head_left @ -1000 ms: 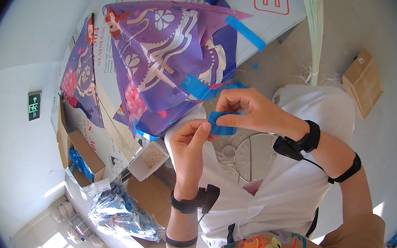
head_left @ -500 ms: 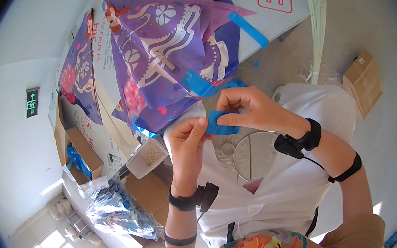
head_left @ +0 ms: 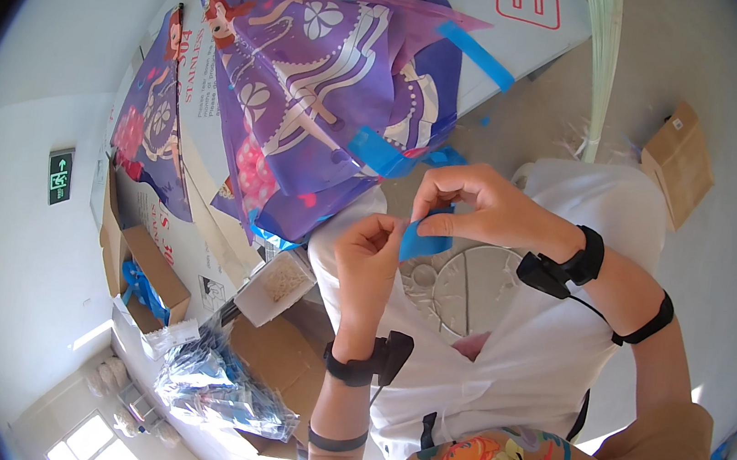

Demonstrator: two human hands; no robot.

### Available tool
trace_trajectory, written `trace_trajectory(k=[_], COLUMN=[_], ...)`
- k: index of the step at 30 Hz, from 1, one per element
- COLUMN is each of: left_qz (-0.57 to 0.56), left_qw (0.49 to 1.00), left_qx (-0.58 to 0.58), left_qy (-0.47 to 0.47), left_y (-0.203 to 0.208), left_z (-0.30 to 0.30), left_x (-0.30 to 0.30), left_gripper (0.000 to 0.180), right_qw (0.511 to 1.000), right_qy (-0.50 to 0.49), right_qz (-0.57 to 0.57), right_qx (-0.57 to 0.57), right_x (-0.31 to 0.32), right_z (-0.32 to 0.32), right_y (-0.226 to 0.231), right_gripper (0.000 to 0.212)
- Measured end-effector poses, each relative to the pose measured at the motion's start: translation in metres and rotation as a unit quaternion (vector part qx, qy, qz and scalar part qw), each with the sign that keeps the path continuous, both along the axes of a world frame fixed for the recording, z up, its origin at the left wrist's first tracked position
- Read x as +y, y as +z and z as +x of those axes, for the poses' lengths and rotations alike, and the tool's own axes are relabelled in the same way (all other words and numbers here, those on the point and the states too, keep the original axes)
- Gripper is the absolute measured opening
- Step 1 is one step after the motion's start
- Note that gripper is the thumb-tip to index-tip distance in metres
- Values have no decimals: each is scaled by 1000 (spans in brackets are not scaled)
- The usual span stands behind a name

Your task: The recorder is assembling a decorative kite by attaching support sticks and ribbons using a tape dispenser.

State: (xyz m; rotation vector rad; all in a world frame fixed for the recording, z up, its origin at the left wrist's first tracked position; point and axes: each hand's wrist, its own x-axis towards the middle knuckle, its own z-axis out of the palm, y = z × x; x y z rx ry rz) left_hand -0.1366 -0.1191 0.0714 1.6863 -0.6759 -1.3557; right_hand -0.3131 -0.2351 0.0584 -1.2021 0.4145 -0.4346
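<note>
In front of my lap, a piece of blue plastic strip (head_left: 427,240) is pinched between the fingertips of my right hand (head_left: 481,209). Its left edge meets the closed thumb and fingers of my left hand (head_left: 371,253), whose fingertips partly hide it. Beyond my hands a purple plastic kite (head_left: 310,103), printed with a red-haired figure in a gown, lies over the cardboard-covered surface and hangs toward my left knee. Another blue strip (head_left: 380,151) lies across its lower edge, and a further blue strip (head_left: 477,57) extends from its right side.
A second printed kite (head_left: 157,117) lies at the left. Nearby are a small white tray of pale bits (head_left: 274,287), an opened carton with blue pieces (head_left: 161,283) and a heap of clear-wrapped packets (head_left: 225,387). Pale thin rods (head_left: 600,65) and a brown box (head_left: 678,165) stand right.
The blue strip has turned and shows a narrower, folded shape between my hands. My left thumb has bent down from its raised position. The view has shifted slightly.
</note>
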Motion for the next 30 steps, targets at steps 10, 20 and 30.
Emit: trace_trajectory(k=[10, 20, 30], left_qz=[-16, -70, -140], left_qw=[999, 982, 891], left_qx=[19, -61, -432], left_qy=[37, 163, 6], left_y=[-8, -23, -39], left_z=[8, 59, 85], left_x=[22, -2, -16], left_gripper=[38, 27, 31], right_qw=[960, 987, 961], right_qy=[-150, -101, -193], right_qz=[-206, -60, -137], right_qx=[118, 110, 140], right_x=[19, 37, 32], right_z=[35, 85, 112], right_y=[-21, -16, -59], right_gripper=[19, 18, 16])
